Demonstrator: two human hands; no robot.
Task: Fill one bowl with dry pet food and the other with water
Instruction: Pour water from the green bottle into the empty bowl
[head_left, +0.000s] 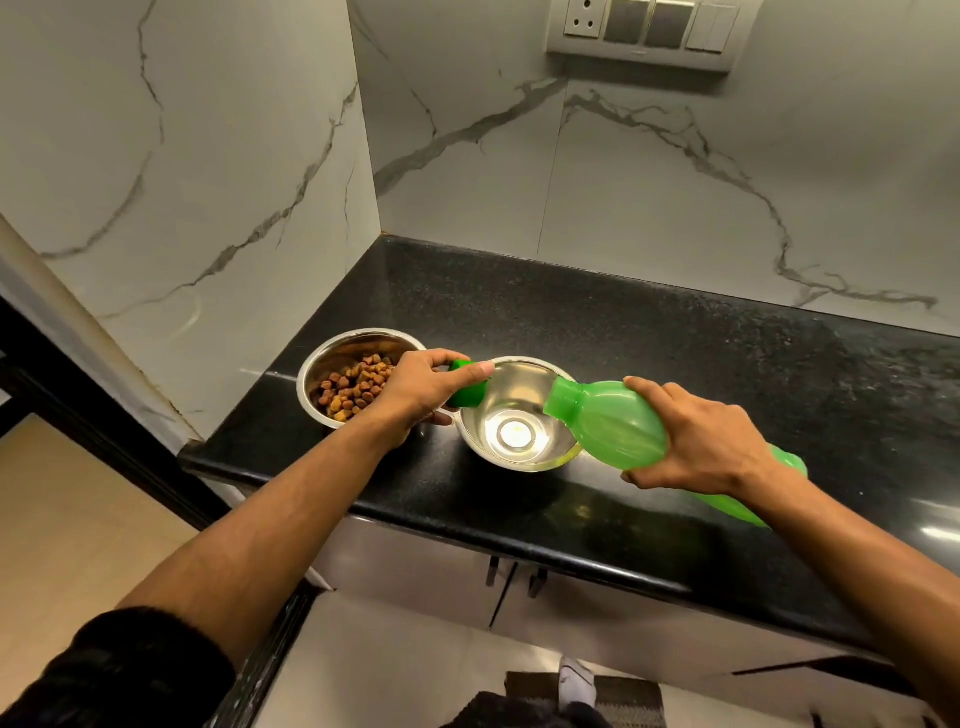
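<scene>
Near edge of black granite counter (675, 338): both forearms reaching in over it, black sleeve (119, 670) pushed up on the left arm.

Right hand (711, 441), front-centre of counter: fingers wrapped tight round the body of a green plastic bottle (613, 423), thumb on top. Bottle tipped near horizontal, base toward the front edge, open neck (563, 397) aimed left and down over the right rim of the empty bowl (519, 415). Cap off. No stream visible at the neck; cannot tell whether any water is in the bowl, only a bright reflection on its bottom.

Empty bowl: steel, upright, sitting close to the counter's front edge, toward its left end.

Left hand (423, 387): closed on the green cap (467, 389), pinched between thumb and fingers, held over the gap between the two bowls, above the empty bowl's left rim. Whether the cap touches the rim: cannot tell.

Food bowl (358, 379): steel, upright, just beside the empty one on its left, near the counter's left edge. Brown kibble (353, 387) covering its bottom, partly hidden behind the left hand.

Far half of counter bare up to the marble wall (649, 208). Switch panel (644, 31) on the wall above the back edge.
</scene>
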